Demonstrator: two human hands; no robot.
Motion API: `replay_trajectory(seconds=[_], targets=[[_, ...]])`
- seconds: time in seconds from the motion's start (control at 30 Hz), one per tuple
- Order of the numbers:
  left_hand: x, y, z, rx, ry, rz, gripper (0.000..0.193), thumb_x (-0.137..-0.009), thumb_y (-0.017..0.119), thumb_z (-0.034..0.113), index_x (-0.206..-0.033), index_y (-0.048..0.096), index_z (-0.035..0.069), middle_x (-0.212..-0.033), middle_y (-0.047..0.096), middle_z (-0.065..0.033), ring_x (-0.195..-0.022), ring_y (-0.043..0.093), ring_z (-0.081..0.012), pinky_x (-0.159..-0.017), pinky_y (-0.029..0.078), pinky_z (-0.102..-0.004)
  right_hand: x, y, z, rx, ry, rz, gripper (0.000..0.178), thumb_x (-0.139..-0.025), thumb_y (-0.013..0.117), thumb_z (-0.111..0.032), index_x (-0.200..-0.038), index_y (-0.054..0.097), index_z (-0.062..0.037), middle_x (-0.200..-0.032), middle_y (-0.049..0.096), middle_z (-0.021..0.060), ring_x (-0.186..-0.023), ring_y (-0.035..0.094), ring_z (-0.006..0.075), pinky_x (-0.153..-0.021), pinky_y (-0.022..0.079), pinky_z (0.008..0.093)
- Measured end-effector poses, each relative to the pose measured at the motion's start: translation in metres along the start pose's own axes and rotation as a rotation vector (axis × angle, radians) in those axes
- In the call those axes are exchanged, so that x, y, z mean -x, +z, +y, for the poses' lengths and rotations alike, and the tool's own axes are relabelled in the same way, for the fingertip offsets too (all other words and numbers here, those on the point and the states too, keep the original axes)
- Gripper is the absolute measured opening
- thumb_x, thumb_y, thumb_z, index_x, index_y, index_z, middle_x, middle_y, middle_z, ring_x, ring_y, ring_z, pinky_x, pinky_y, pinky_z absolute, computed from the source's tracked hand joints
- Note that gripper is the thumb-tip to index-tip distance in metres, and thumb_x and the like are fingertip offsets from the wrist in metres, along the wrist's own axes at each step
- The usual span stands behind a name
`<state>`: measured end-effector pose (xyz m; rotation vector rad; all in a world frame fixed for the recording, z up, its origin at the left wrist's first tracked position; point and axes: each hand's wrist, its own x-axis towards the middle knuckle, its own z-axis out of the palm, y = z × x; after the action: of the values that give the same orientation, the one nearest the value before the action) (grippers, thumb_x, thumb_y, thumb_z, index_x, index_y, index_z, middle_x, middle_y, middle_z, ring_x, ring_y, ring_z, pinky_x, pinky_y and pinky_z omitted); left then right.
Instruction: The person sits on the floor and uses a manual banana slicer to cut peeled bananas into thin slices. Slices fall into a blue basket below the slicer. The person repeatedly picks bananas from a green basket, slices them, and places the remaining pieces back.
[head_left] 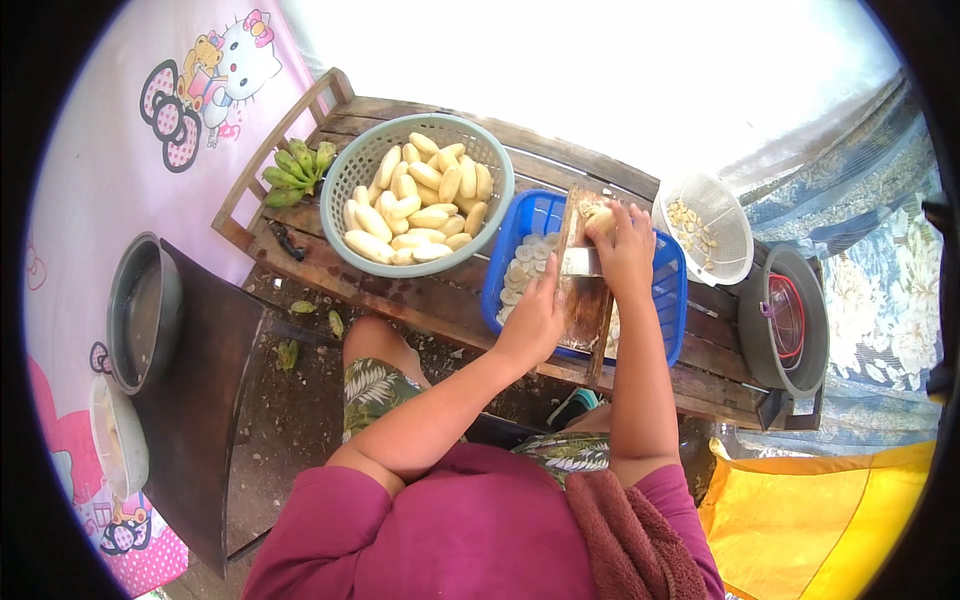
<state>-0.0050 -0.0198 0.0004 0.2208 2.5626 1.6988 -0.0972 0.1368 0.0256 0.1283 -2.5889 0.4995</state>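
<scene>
A wooden slicer board (583,318) with a flat metal blade lies tilted across a blue plastic basket (672,300). My left hand (533,325) grips the board by its left edge. With my right hand (628,250) I press a peeled banana (600,220) against the board just above the blade; the fingers cover part of it. Thin round banana slices (524,268) lie in the basket, mostly left of the board. To the left stands a grey-green colander (337,190) heaped with whole peeled bananas (420,200).
All this rests on a slatted wooden bench (440,310). Green bananas (297,170) lie at its left end. Rightward are a white strainer (735,225) with small pieces and a grey basin (815,345) holding a red-rimmed strainer. Another basin (150,310) sits on a dark table (195,400).
</scene>
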Motion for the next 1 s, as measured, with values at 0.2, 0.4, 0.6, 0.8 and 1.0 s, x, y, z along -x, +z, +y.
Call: replay_trajectory(seconds=[0.2,0.4,0.6,0.8,1.0], targets=[[-0.002,0.007,-0.010,-0.031,0.157,0.116,0.061,-0.100,0.044,0.015,-0.154,0.022,-0.002,-0.121,0.052,-0.0319,-0.108,0.056,-0.0475,-0.092,0.047,-0.0483,0.103,-0.051,-0.028,-0.072,0.017,-0.130,0.047,-0.082,0.076,-0.021,-0.126,0.061,-0.0121,-0.143,0.044,0.0238,-0.138,0.035,0.0482,-0.113,0.028,0.0554],[-0.001,0.007,-0.012,-0.031,0.191,0.118,0.060,-0.100,0.044,0.013,-0.154,0.022,-0.002,-0.118,0.054,-0.0315,-0.110,0.055,-0.0464,-0.095,0.046,-0.0465,0.033,-0.011,-0.002,-0.044,0.011,0.005,0.048,-0.089,0.068,-0.033,-0.131,0.057,-0.0122,-0.141,0.048,0.0219,-0.138,0.036,0.0446,-0.113,0.028,0.0571],[0.000,-0.002,-0.007,-0.102,0.109,0.051,0.063,-0.098,0.046,0.016,-0.154,0.023,-0.002,-0.124,0.051,-0.0311,-0.104,0.058,-0.0469,-0.089,0.049,-0.0483,0.042,-0.020,-0.010,-0.021,0.006,-0.002,0.048,-0.085,0.073,-0.030,-0.125,0.060,-0.0097,-0.138,0.050,0.0234,-0.136,0.039,0.0449,-0.112,0.029,0.0553],[-0.003,0.002,-0.012,-0.106,0.172,0.110,0.062,-0.098,0.045,0.016,-0.153,0.023,-0.002,-0.119,0.052,-0.0309,-0.099,0.060,-0.0475,-0.085,0.050,-0.0499,0.111,-0.052,-0.028,-0.071,0.025,-0.110,0.048,-0.078,0.079,-0.021,-0.123,0.062,-0.0135,-0.138,0.049,0.0208,-0.138,0.036,0.0458,-0.114,0.027,0.0563],[-0.001,0.002,-0.012,-0.128,0.150,0.076,0.060,-0.099,0.043,0.016,-0.153,0.024,-0.003,-0.118,0.052,-0.0312,-0.102,0.059,-0.0473,-0.088,0.049,-0.0487,0.004,0.008,0.009,-0.037,0.052,0.044,0.044,-0.085,0.072,-0.030,-0.123,0.062,-0.0096,-0.133,0.055,0.0214,-0.134,0.041,0.0436,-0.111,0.031,0.0528]])
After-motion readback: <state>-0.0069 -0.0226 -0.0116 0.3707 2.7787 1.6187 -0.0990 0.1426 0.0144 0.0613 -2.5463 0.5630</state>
